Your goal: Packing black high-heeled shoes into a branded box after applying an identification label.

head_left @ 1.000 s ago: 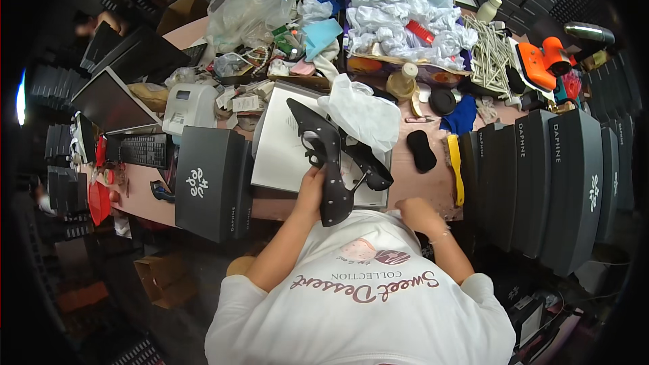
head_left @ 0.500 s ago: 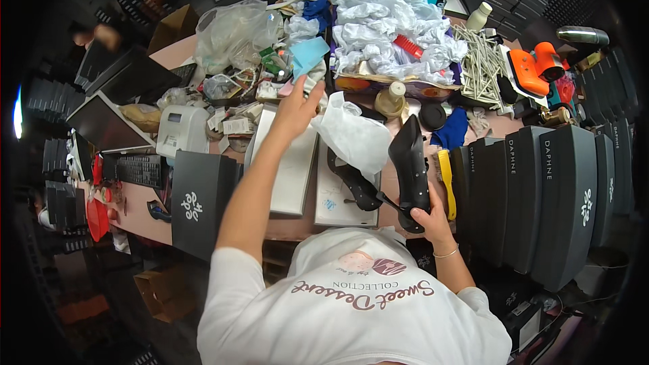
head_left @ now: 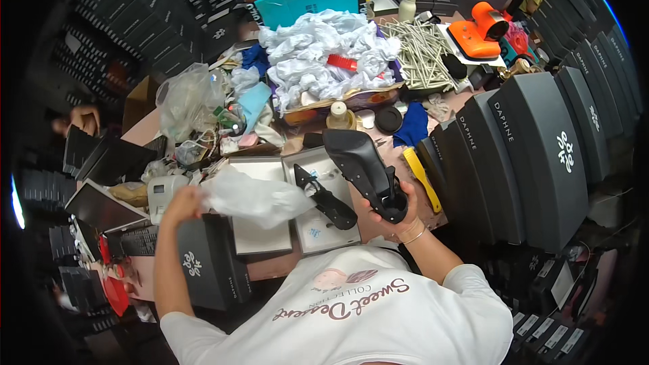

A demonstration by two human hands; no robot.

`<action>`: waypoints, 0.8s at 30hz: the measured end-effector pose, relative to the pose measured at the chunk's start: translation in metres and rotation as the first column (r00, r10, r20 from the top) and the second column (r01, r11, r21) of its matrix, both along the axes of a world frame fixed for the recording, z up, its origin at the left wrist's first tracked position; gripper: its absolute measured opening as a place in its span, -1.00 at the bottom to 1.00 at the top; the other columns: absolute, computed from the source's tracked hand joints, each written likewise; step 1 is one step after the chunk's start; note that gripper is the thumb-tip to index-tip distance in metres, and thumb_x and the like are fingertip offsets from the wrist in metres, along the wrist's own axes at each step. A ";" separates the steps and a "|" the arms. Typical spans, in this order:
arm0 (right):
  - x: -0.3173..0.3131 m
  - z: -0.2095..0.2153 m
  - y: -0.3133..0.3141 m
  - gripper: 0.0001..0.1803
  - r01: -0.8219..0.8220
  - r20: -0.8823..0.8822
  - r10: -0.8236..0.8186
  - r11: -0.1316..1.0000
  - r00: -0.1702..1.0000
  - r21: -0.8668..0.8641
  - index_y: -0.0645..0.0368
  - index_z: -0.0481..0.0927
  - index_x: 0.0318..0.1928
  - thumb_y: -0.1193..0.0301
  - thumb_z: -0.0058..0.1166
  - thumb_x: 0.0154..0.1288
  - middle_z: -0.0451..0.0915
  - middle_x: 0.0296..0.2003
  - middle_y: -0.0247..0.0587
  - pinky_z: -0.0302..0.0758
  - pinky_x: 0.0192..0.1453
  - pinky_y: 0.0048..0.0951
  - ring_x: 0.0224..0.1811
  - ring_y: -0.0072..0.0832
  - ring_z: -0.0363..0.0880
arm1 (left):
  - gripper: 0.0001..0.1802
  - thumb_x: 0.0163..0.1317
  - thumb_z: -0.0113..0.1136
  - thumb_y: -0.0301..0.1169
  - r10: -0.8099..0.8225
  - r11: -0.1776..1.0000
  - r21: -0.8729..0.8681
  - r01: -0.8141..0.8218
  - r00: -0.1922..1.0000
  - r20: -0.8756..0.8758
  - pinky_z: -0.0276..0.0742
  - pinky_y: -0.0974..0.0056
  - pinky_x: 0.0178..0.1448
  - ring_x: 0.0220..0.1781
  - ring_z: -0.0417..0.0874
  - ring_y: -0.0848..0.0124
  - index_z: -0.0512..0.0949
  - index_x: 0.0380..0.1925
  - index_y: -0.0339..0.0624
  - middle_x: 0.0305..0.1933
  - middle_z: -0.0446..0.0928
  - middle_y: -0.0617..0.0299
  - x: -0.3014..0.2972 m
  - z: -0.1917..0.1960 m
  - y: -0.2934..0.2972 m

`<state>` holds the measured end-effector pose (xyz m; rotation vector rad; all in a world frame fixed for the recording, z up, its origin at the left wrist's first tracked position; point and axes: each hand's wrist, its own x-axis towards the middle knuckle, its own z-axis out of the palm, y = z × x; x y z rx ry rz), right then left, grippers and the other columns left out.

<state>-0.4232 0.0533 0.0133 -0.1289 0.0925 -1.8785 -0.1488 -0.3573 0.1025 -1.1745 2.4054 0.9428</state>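
My left hand (head_left: 181, 205) is closed on one end of a crumpled sheet of white tissue paper (head_left: 255, 197), which trails to the right above the table. In my right hand (head_left: 410, 222) is a black studded shoe (head_left: 354, 161), gripped at its heel end with the toe pointing up and away. The matching black shoe (head_left: 332, 204) lies in an open box part with a white inside (head_left: 343, 238). Alongside it, a second white-lined box part (head_left: 255, 238) sits partly under the paper.
A carton of crumpled white paper (head_left: 318, 51) stands at the back, with a red brush (head_left: 342, 62) on top. A yellow-handled brush (head_left: 422, 179) lies by my right hand. Dark shoeboxes (head_left: 534, 162) line the right side. A monitor (head_left: 108, 192) is at left.
My left hand has drawn the tissue paper left and nearer. My right hand has lifted and turned one shoe, while the other now lies in the box. The view has shifted.
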 end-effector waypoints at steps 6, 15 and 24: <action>0.011 0.015 -0.016 -0.30 -0.061 -0.124 0.072 0.994 0.990 0.086 0.17 0.29 0.25 -0.03 -0.05 0.25 0.48 0.01 0.00 0.60 -0.34 -0.36 -0.04 -0.15 0.50 | -0.70 0.19 0.14 -0.32 -0.516 0.753 -0.639 0.159 0.745 -0.422 0.50 0.19 -0.11 -0.22 0.63 0.14 0.56 -0.37 -0.43 -0.26 0.59 -0.06 -0.038 0.057 0.066; 0.013 0.059 -0.015 -0.20 -0.373 -0.525 0.604 0.791 0.599 0.485 0.37 0.21 0.31 0.33 0.18 0.08 0.48 0.06 -0.09 0.41 0.13 -0.48 0.00 -0.45 0.52 | -0.83 -0.14 0.25 -0.57 -0.479 0.818 -0.576 0.009 0.565 -0.672 0.48 0.16 -0.15 -0.20 0.51 0.13 0.41 -0.66 -0.24 -0.30 0.50 0.10 -0.038 -0.039 0.177; 0.052 0.039 -0.042 -0.37 -0.073 -0.699 0.713 0.701 0.048 0.710 0.33 0.37 0.14 0.22 0.20 0.13 0.52 -0.24 -0.23 0.40 -0.14 -0.54 -0.23 -0.54 0.44 | -0.71 -0.04 0.19 -0.67 0.315 0.730 -0.199 -0.654 0.580 -0.751 0.49 0.32 -0.33 -0.35 0.53 0.32 0.43 -0.27 -0.27 -0.29 0.50 0.13 0.030 -0.126 0.248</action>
